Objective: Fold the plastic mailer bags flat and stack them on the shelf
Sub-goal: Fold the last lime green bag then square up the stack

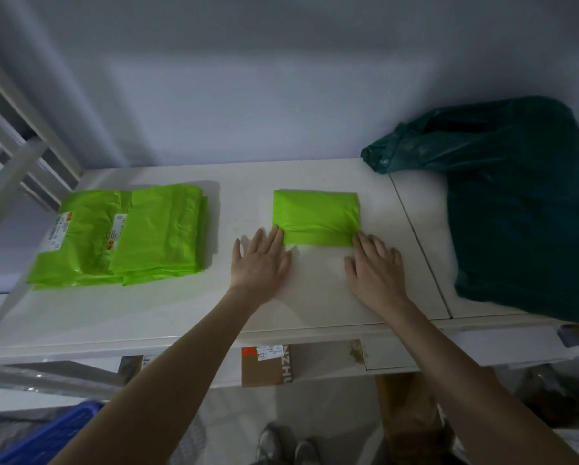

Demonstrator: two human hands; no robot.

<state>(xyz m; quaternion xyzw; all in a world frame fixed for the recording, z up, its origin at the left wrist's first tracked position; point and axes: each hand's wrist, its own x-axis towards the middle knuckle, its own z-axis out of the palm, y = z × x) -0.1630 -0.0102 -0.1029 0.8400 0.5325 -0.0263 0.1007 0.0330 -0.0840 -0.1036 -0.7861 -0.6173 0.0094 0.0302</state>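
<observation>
A bright green mailer bag [316,214], folded into a small flat rectangle, lies in the middle of the white shelf [167,313]. My left hand [263,263] lies flat on the shelf, its fingertips touching the bag's near left corner. My right hand [375,266] lies flat too, fingertips on the bag's near right corner. Both hands have straight fingers and grip nothing. At the left of the shelf sits a stack of folded green mailer bags [123,234] with white labels showing.
A large dark green plastic bag [516,203] fills the right end of the shelf. A white frame [16,162] rises at the left. Below the shelf edge are a cardboard box [264,367], a blue crate [46,434] and my shoes [286,444].
</observation>
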